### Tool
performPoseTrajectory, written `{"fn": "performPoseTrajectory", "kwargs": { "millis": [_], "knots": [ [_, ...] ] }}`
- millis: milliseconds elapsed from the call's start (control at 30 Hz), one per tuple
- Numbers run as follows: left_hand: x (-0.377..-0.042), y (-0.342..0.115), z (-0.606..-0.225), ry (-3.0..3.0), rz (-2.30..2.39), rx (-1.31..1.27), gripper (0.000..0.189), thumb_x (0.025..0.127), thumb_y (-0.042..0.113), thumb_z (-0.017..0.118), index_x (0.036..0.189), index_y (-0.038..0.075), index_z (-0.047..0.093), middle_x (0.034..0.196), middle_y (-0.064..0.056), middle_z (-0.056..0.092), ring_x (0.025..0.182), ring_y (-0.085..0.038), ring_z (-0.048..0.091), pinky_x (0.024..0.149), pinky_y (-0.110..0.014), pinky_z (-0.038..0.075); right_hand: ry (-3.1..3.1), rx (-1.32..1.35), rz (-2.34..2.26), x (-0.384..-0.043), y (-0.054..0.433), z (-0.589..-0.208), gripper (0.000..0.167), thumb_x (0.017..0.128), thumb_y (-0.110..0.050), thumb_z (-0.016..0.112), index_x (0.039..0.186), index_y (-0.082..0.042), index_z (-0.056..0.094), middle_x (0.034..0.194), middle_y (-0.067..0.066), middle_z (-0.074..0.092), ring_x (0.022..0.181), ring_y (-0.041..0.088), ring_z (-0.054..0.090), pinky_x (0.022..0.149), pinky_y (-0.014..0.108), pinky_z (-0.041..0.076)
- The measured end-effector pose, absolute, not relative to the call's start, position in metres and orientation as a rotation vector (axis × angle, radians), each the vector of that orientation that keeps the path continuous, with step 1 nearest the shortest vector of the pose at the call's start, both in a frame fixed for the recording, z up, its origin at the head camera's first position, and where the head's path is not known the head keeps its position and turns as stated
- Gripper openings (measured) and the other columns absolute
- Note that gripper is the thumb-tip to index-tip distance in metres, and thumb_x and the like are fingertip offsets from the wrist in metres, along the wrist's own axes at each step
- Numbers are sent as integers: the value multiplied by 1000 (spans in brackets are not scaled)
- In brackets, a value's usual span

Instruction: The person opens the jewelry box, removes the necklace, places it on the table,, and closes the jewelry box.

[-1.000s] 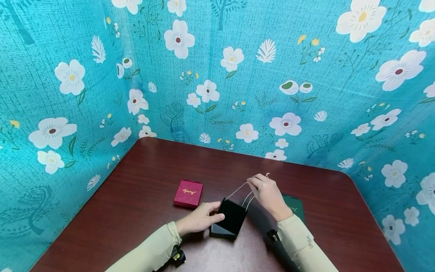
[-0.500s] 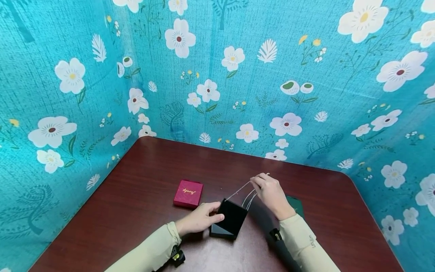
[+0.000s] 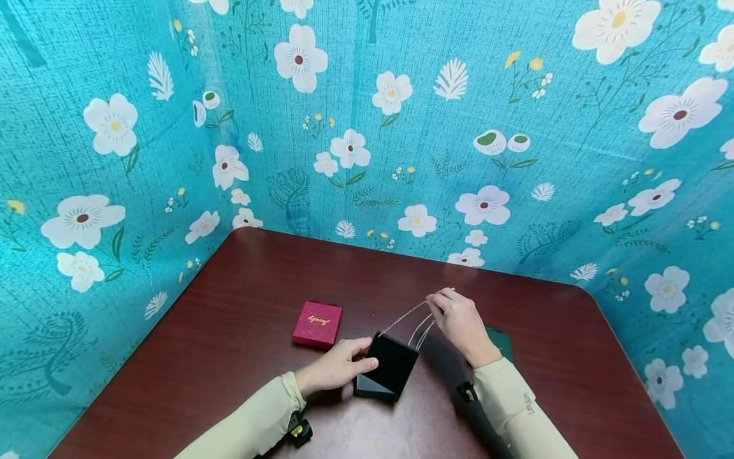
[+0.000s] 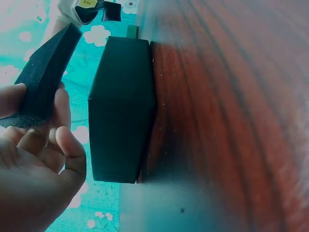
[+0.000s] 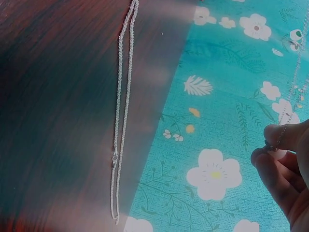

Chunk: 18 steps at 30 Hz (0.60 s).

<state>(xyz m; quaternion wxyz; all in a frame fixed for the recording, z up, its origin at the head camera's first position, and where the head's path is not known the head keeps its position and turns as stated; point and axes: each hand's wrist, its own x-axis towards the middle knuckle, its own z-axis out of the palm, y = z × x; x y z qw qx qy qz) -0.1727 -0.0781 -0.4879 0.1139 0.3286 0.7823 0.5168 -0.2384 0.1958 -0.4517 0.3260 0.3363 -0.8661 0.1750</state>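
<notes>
My left hand (image 3: 338,366) grips a black foam pad (image 4: 43,77) between thumb and fingers. Beside the pad in the left wrist view stands a dark box (image 4: 120,106) on the table; from the head, pad and box overlap. A thin silver chain (image 3: 404,317) runs from the pad's upper left corner to my right hand (image 3: 459,322), whose thumb and forefinger pinch its end. A second, thicker silver chain necklace (image 5: 119,96) stretches in a long narrow loop with its clasp showing. In the head view, part of that necklace is hidden behind my right hand.
Left of the pad, a red box (image 3: 317,324) with gold lettering lies on the brown table (image 3: 275,274). A dark green box (image 3: 500,344) is partly covered by my right wrist. Blue flowered cloth (image 3: 373,159) hangs around the table's far edges.
My right hand has shifted slightly to the right, drawing the thin chain's end with it. The left hand stays put on the pad. The head view has tilted a little.
</notes>
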Motion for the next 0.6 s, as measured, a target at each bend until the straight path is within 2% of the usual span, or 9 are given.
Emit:
{"fn": "performPoseTrajectory", "kwargs": {
  "millis": [133, 233, 333, 433, 600],
  "knots": [
    [-173, -79, -488, 2301, 1505, 995, 6, 93, 16, 57, 92, 10, 57, 76, 11, 53, 71, -2, 46, 67, -20, 41, -2266, 874, 462, -240, 196, -452, 17, 72, 0, 79, 87, -4, 72, 79, 6, 63, 69, 17, 63, 62, 33, 54],
    [-172, -80, -487, 2297, 1508, 1005, 6, 93, 16, 56, 93, 9, 58, 77, 11, 54, 72, -2, 47, 67, -20, 41, -2258, 875, 470, -240, 196, -451, 17, 73, 0, 79, 87, -5, 72, 79, 6, 63, 69, 17, 63, 60, 32, 54],
    [-173, -81, -487, 2290, 1514, 1000, 7, 93, 15, 56, 95, 8, 58, 80, 8, 58, 74, -2, 49, 70, -21, 43, -2250, 878, 476, -241, 196, -449, 16, 73, 0, 78, 88, -4, 72, 80, 6, 63, 68, 17, 63, 59, 31, 53],
    [-173, -82, -486, 2252, 1544, 974, 12, 93, 13, 55, 103, 7, 61, 91, 3, 66, 82, -2, 55, 78, -23, 45, -2246, 865, 479, -242, 196, -446, 16, 74, 0, 78, 88, -4, 72, 81, 6, 63, 68, 17, 63, 58, 31, 53],
    [-172, -83, -487, 2231, 1561, 943, 21, 93, 11, 55, 113, 6, 61, 102, -1, 67, 92, -3, 57, 87, -24, 44, -2248, 843, 476, -244, 197, -445, 17, 72, 0, 79, 87, -4, 72, 80, 6, 63, 67, 17, 63, 57, 31, 53]
  ]
}}
